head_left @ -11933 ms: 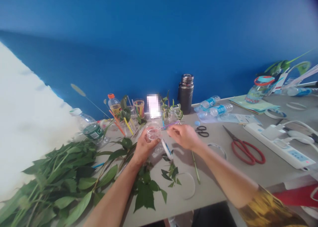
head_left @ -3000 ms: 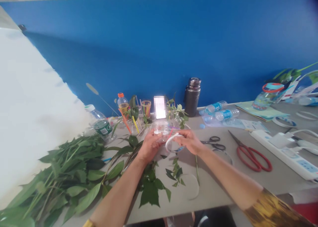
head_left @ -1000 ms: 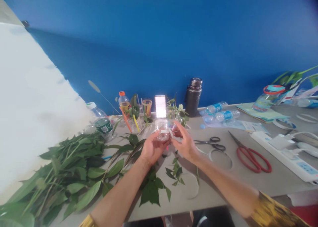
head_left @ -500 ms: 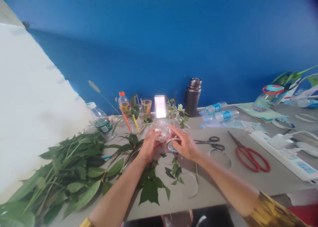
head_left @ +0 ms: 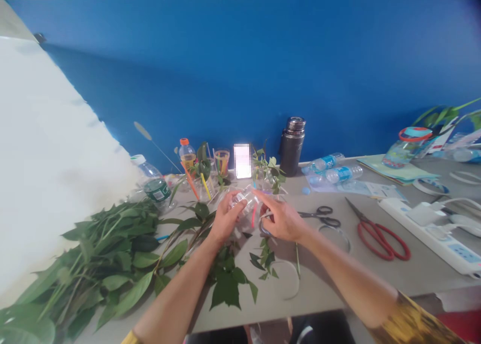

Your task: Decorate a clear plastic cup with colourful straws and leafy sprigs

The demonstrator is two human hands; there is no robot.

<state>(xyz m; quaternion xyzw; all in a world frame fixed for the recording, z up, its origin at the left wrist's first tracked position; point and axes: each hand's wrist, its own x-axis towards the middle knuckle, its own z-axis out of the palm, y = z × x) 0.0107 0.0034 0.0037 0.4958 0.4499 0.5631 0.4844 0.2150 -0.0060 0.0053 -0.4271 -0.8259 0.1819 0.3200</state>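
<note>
My left hand (head_left: 225,218) grips a clear cut plastic bottle piece (head_left: 244,203), tilted on its side just above the grey table (head_left: 319,284). My right hand (head_left: 283,222) is beside it, its fingertips reaching to the plastic. Under those fingers a looped white plastic strip (head_left: 265,223) appears held against the piece, and part of the loop is hidden. A thin red strip (head_left: 254,216) shows through the plastic. Below both hands lie loose green leaves (head_left: 225,291).
A large heap of leafy stems (head_left: 97,253) lies on the white sheet at left. Behind my hands stand bottles, cups with coloured straws and a dark steel flask (head_left: 292,146). Scissors (head_left: 319,216), red-handled shears (head_left: 381,243) and a power strip (head_left: 432,233) lie to the right.
The clear plastic piece has tipped further onto its side in my left hand. My right hand has moved slightly right, with its fingers still at the piece and the white strip.
</note>
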